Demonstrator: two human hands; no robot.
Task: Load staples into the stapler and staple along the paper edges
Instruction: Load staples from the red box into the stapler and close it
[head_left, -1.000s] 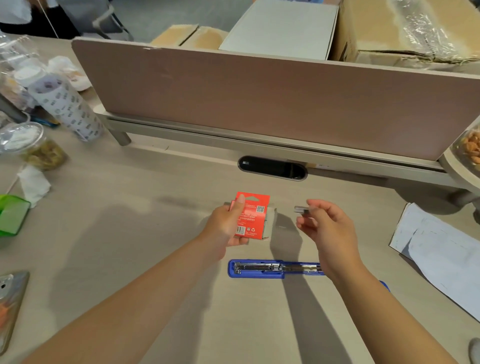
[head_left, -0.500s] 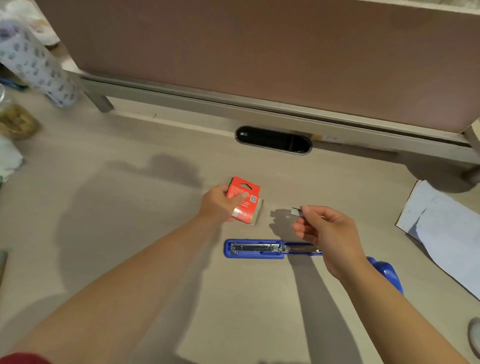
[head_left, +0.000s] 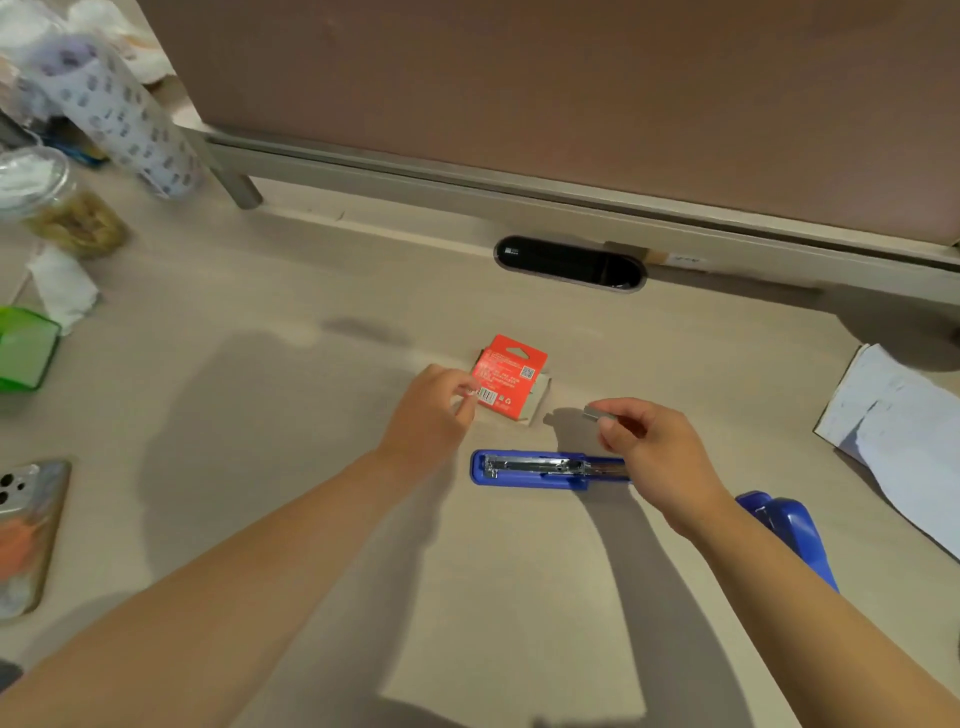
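The right hand (head_left: 660, 457) pinched a staple strip (head_left: 597, 413) just above the open stapler (head_left: 545, 467). The left hand (head_left: 431, 410), fingers loosely curled, touched the red box (head_left: 511, 374). The strip should go in level, legs down, aligned with the channel.

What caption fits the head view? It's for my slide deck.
Right hand pinches a staple strip above the opened blue stapler; red staple box lies on the desk.

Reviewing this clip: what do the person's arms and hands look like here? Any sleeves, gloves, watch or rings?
Both forearms are bare right to the frame's bottom edge; no sleeve shows. The left hand and the right hand are ungloved. No watch, bracelet or ring is visible on either wrist or on the fingers that show, and no markings can be made out.
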